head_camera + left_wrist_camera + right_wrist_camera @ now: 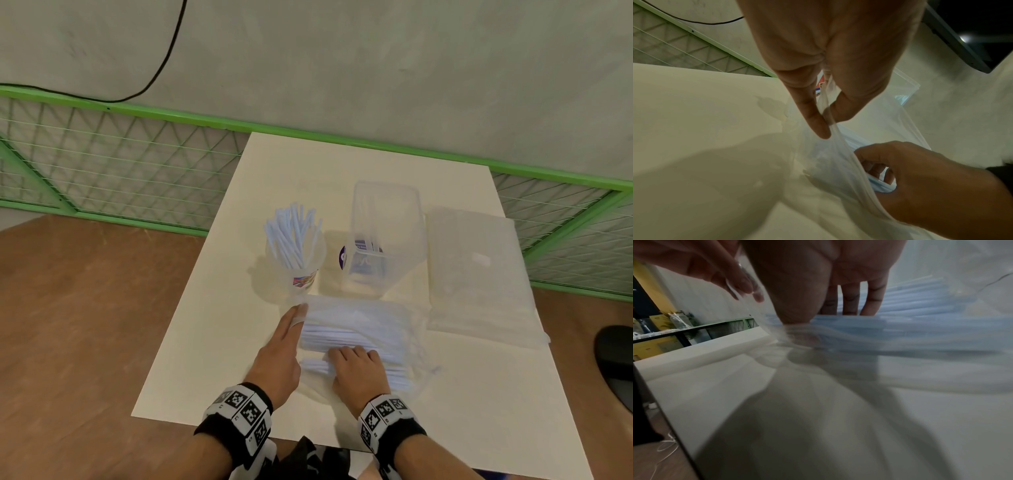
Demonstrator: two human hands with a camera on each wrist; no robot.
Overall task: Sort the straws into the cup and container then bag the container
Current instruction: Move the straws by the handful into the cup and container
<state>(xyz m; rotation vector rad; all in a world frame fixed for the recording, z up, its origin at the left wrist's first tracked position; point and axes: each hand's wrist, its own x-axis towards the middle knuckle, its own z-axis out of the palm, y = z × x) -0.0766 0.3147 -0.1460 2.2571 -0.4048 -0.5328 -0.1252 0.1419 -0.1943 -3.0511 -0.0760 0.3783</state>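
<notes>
A clear bag (363, 311) of pale blue straws (346, 334) lies on the white board in front of me. My left hand (298, 313) pinches the bag's open left edge (838, 142) between thumb and forefinger and lifts it. My right hand (346, 356) is inside the bag's mouth, its thumb and curled fingers closed round a bunch of straws (920, 324). Behind the bag stands a clear cup (303, 270) with several straws upright in it. To its right is a tall clear container (387, 236), which looks empty of straws.
A flat clear zip bag (479, 274) lies at the right of the white board (212, 342). The board rests on a brown table (85, 308). A green wire fence (137, 164) runs behind, with a black cable above. A dark object (616, 359) sits at the right edge.
</notes>
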